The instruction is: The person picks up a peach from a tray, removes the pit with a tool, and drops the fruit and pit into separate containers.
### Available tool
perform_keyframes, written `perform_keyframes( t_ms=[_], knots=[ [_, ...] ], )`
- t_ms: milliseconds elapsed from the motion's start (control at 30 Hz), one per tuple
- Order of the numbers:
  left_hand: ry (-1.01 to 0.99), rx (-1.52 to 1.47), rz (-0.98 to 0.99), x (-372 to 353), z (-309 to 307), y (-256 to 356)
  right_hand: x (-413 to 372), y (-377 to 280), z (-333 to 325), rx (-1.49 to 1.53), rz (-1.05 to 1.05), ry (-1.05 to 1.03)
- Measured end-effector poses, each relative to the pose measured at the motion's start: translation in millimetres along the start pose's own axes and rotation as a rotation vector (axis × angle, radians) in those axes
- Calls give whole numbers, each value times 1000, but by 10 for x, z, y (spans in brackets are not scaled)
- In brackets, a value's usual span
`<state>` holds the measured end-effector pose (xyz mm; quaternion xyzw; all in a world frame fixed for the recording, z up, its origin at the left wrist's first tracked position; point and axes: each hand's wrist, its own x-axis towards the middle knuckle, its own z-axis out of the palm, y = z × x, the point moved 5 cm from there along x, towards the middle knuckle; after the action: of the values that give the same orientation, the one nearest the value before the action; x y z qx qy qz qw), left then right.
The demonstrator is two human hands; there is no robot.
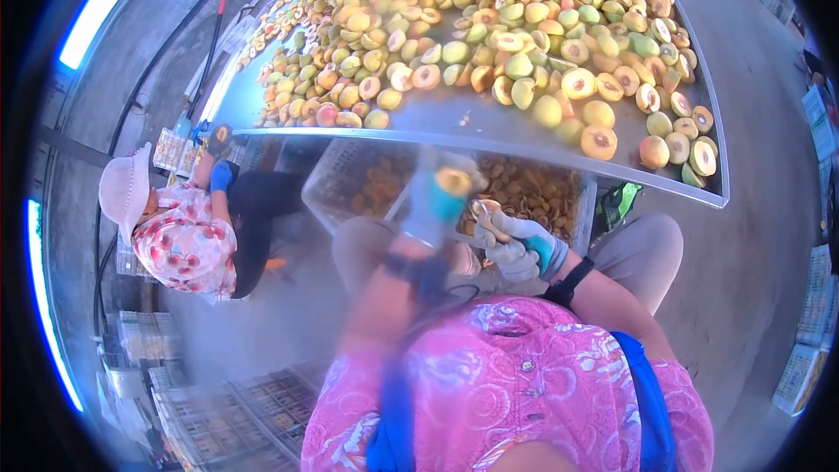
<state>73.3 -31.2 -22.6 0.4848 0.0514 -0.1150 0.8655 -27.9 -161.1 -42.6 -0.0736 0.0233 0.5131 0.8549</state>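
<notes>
My left hand, in a grey and teal glove and smeared by motion, holds a halved peach with its cut face up, above the crates. Close beside it on the right, my right hand, gloved the same way, is closed around a small metal hand tool with a curved tip. In front of both hands, many halved peaches lie heaped on a metal table. Under its near edge are a white crate and, to its right, another crate holding orange fruit pieces.
At the left sits a co-worker in a pale hat and blue gloves, beside the table. Stacked plastic crates stand behind on the lower left. More crates line the right side. The table's raised rim runs just ahead of my knees.
</notes>
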Motion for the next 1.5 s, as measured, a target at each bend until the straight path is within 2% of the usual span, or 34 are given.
perform_keyframes(
  t_ms=[33,67,100,133,167,233,367,433,567,633,667,700,733,767,800,833,900,933,967,1033,1100,1167,1233,1300,1367,1433,1500],
  knots=[
    [40,-175,12,173,-315,80,0,10,-28,-1,4,-4],
    [52,316,160,178,-448,389,-3,15,-29,14,59,-95],
    [106,597,273,169,-501,668,-16,40,-15,33,114,-183],
    [217,727,370,277,-706,804,-7,48,16,32,113,-186],
    [215,1308,696,291,-631,1075,29,29,27,-58,52,-55],
    [200,1622,763,476,-612,1307,72,-33,24,-238,-67,207],
    [198,1757,797,1166,-449,1340,160,-84,-147,-253,-57,229],
    [196,1812,630,1599,-420,1249,196,-91,-229,-248,-62,235],
    [145,1925,571,2118,-297,1096,192,-187,-97,-244,-95,211],
    [152,2047,422,2196,-282,992,192,-216,-68,-259,-78,207],
    [139,1986,469,2178,-267,985,199,-225,-114,-252,-74,208],
    [136,1991,460,2071,-166,1019,223,-232,-95,-158,-88,18],
    [86,2131,445,1953,-42,1021,224,-248,-18,-62,-104,-172],
    [28,2270,427,1842,10,972,224,-239,0,-51,-105,-172],
    [29,2223,555,1733,10,929,229,-258,-3,-132,-127,16],
    [22,2227,549,1682,-33,872,222,-287,-40,-213,-147,204],
    [-95,2024,609,1525,-53,769,252,-311,-83,-320,-192,225],
    [-2,2031,505,1433,-98,714,261,-347,-116,-419,-252,321],
    [-3,2032,505,1370,-124,678,262,-386,-160,-519,-313,415],
    [2,1460,351,1350,-290,580,256,-416,-219,-564,-394,402],
    [-25,1365,407,1238,-185,552,160,-476,-122,-633,-463,522],
    [-119,176,130,866,101,465,114,-542,-50,-747,-512,563],
    [-109,195,169,726,162,341,104,-623,-52,-928,-633,535],
    [-142,-213,-26,681,174,86,63,-652,-37,-980,-668,548],
    [-133,-175,-19,621,215,-115,-28,-678,6,-1040,-652,653],
    [-104,73,158,516,303,-145,-89,-671,113,-1015,-642,657],
    [-127,-35,87,472,319,-203,-108,-669,123,-990,-633,651]
  ],
)
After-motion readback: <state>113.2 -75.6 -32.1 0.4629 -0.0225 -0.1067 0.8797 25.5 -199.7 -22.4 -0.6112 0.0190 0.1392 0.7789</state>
